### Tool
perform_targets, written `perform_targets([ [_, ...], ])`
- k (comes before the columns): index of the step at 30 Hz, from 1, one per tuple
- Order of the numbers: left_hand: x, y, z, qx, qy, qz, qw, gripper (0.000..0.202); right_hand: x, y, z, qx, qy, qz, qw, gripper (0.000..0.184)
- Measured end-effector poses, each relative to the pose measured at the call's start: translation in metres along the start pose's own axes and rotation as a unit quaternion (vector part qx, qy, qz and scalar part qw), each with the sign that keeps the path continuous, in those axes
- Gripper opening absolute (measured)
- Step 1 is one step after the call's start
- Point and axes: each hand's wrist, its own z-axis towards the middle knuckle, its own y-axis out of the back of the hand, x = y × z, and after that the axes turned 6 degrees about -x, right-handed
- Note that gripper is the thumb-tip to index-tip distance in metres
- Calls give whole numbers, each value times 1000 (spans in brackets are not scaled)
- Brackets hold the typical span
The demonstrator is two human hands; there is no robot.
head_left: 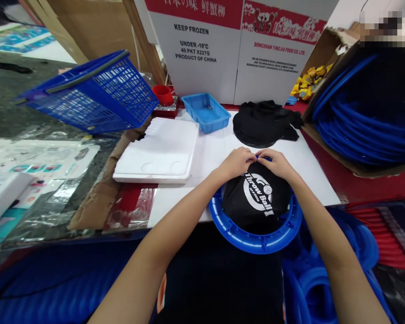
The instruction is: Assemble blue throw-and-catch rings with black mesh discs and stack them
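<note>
A blue plastic ring rests at the table's near edge, against my lap. Over its middle lies a black mesh cloth with a white "Throw Ball" print. My left hand and my right hand meet at the far edge of this cloth, fingertips pinched close together. Between them shows a short bit of thin blue plastic; whether it is part of the ring or a separate hoop I cannot tell. The ring's far side is hidden by hands and cloth.
More black mesh cloths lie beyond my hands, beside a blue tray. A white foam slab and a tilted blue basket are leftward. Right stands a carton of thin blue hoops; blue rings sit below.
</note>
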Motion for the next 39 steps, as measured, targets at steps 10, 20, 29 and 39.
perform_targets([
  [10, -5, -2, -3, 17, 16, 43, 999, 27, -9, 7, 15, 81, -76, 96, 989, 24],
  [20, -11, 5, -2, 27, 50, 33, 998, 25, -7, 8, 26, 101, -81, 75, 989, 23],
  [29, -13, 6, -2, 32, 43, 60, 997, 26, -5, 10, 36, 139, -57, -19, 988, 16],
  [39, -12, 5, -8, 30, 10, 84, 996, 30, -6, 10, 19, 116, -42, 50, 991, 25],
])
